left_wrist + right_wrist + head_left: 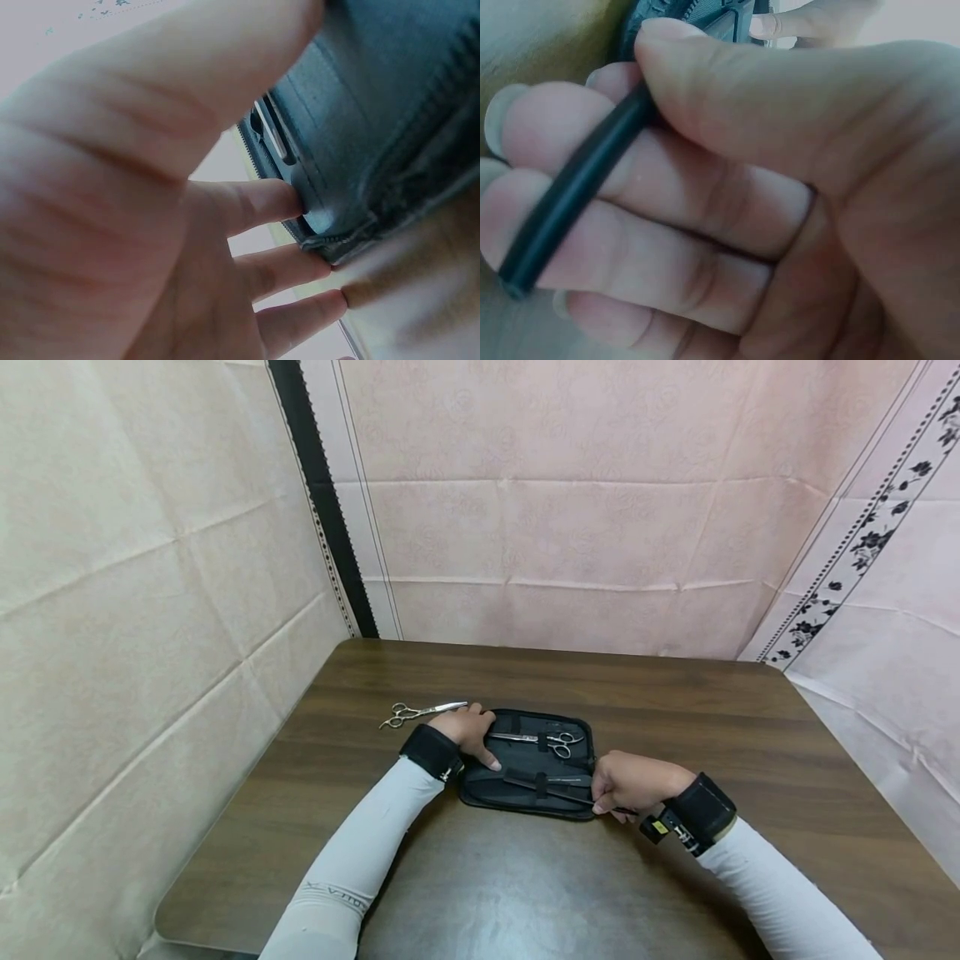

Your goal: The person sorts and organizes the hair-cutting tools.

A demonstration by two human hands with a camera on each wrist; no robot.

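Note:
An unfolded black zip case (pixel 517 760) lies on the table. My left hand (pixel 467 731) rests at its left edge, thumb over the inside; in the left wrist view its fairly straight fingers (pixel 277 270) touch the case's corner. My right hand (pixel 633 781), at the case's right side, pinches a thin black rod-like handle (pixel 577 187) between thumb and curled fingers. The slim black tool (pixel 566 795) runs into the case under a strap; its kind is unclear. Silver scissors (pixel 562 743) sit under another strap in the case's upper part.
Another pair of silver scissors (pixel 405 714) lies on the brown wooden table (pixel 510 885), just left of my left hand. Pale cloth (pixel 570 527) hangs behind the table and at its sides.

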